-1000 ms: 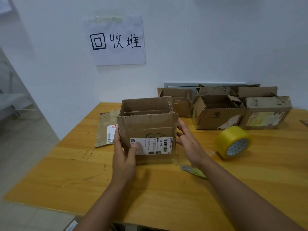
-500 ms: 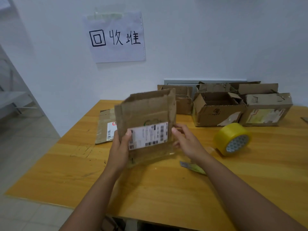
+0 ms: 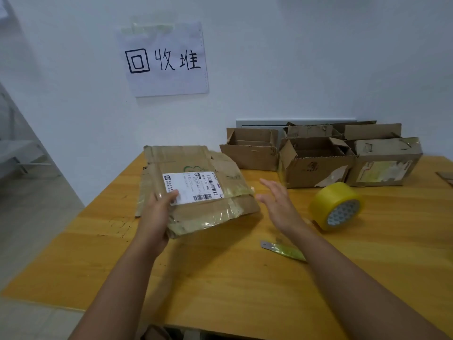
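Gripping the flattened cardboard box (image 3: 210, 212) at its near-left corner, the left hand (image 3: 154, 217) supports it; the right hand (image 3: 277, 204) hovers spread, empty. Next, probably: lay it flat, far left.

One flattened carton (image 3: 220, 209) bearing one white label (image 3: 193, 186); one flat cardboard sheet (image 3: 140, 200). On the bench (image 3: 220, 278), three boxes in the front row: left box (image 3: 247, 155), middle box (image 3: 316, 170), right box (image 3: 384, 165) (two more seem to stand behind, overlapping and hard to separate). One yellow tape roll (image 3: 328, 202), one blade (image 3: 282, 250), one cardboard scrap (image 3: 446, 177), one paper sign (image 3: 166, 57) on the wall.
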`<state>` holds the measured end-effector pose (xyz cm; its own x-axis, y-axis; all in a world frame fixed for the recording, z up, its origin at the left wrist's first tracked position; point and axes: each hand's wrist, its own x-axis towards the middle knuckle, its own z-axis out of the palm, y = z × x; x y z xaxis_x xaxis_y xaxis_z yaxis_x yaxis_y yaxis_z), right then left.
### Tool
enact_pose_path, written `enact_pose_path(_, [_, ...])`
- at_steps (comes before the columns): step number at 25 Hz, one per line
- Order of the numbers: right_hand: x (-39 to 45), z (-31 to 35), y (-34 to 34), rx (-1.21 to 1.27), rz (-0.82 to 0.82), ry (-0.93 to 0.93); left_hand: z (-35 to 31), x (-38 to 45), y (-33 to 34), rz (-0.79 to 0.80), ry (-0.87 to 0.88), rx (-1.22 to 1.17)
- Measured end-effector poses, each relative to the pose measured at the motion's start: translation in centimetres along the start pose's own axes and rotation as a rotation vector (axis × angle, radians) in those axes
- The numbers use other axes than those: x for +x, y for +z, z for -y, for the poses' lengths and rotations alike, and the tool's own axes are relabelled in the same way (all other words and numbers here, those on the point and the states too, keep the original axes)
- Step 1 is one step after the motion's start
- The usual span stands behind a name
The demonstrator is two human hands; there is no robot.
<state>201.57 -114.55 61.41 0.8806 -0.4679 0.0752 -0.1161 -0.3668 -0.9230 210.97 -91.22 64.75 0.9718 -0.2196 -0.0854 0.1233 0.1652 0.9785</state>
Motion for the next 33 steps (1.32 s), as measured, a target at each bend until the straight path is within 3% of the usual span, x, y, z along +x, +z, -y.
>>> enact_pose_path(2, [0.4, 0.2, -0.8, 0.058, 0.018, 0.055, -1.1, 0.3, -0.9, 0.012, -0.085, -0.085])
enact_pose_path(5, [0.7, 0.6, -1.2, 0.094, 0.126, 0.052, -2.2, -0.1, -1.3, 0.182, -0.180, -0.134])
enact_pose_path(8, [0.6, 1.1, -1.2, 0.208, 0.083, 0.043, -2.5, 0.0, -1.8, 0.326, -0.087, -0.215])
enact_pose_path(11, [0.4, 1.0, -1.3, 0.403, 0.110, 0.087, -1.7, 0.1, -2.0, 0.323, 0.063, -0.222])
enact_pose_path(16, [-0.6, 1.4, -2.5, 0.425, 0.438, -0.006, -1.0, 0.1, -1.4, 0.266, 0.257, 0.027])
enact_pose_path(18, [-0.5, 2.0, -2.5, 0.278, 0.395, -0.048, -0.9, 0.1, -0.9, 0.250, 0.263, 0.105])
enact_pose_path(24, [-0.1, 2.5, -1.9, -0.122, 0.050, -0.282, -0.8, 0.2, -0.8, 0.294, 0.222, 0.150])
enact_pose_path(29, [-0.7, 2.5, -1.1, -0.004, 0.115, -0.266, -0.8, 0.6, -2.4, 0.370, 0.210, 0.265])
enact_pose_path(33, [-0.6, 2.3, -0.5, -0.205, 0.126, -0.339, -0.5, 0.4, -1.9, 0.300, 0.329, 0.537])
